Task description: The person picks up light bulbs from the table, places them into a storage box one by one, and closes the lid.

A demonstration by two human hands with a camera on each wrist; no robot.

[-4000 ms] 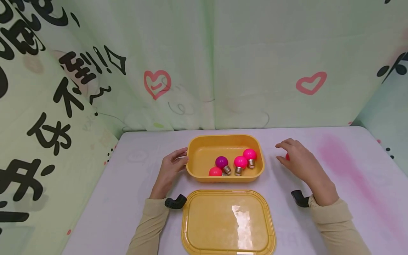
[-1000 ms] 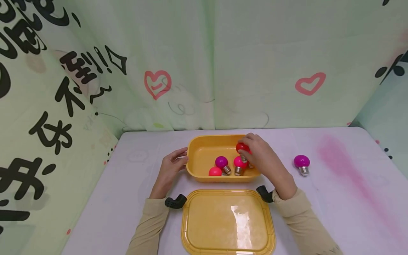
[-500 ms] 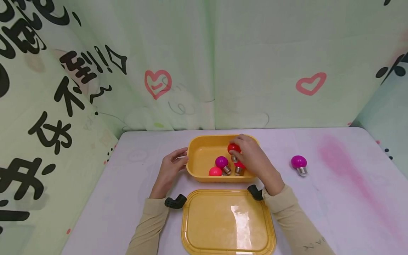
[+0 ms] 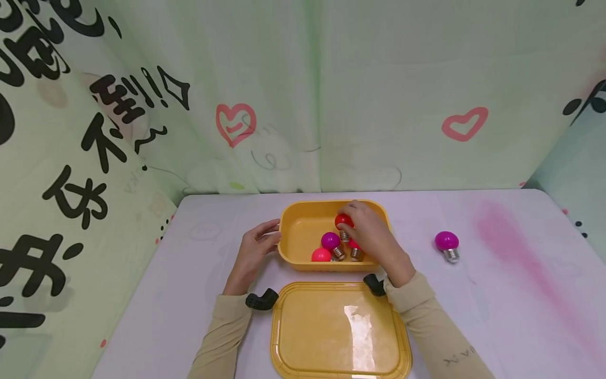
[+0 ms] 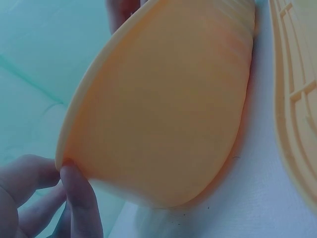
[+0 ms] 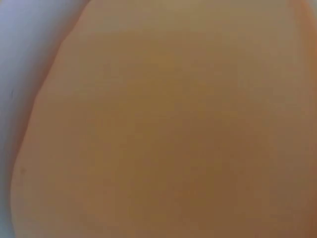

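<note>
My right hand (image 4: 371,231) pinches a red light bulb (image 4: 343,221), metal base down, inside the yellow plastic box (image 4: 295,221). My left hand (image 4: 255,247) grips the box's left rim; in the left wrist view its fingers (image 5: 81,198) pinch that edge. A purple bulb (image 4: 330,240) and a pink bulb (image 4: 321,255) lie in the box, left of the right hand. Beside them is another bulb, its metal base (image 4: 355,255) showing and its top partly behind my right hand. Only the blurred yellow box wall (image 6: 173,124) fills most of the right wrist view.
A yellow lid (image 4: 331,326) lies flat on the white table (image 4: 213,226) in front of the box. Off to the right, a purple bulb (image 4: 447,241) lies on its side on the table. Behind the table hangs a pale green curtain (image 4: 379,79).
From the table right of the box, my right hand has moved left into the box with the red bulb. The purple bulb on the right has come into view. My left hand has stayed put.
</note>
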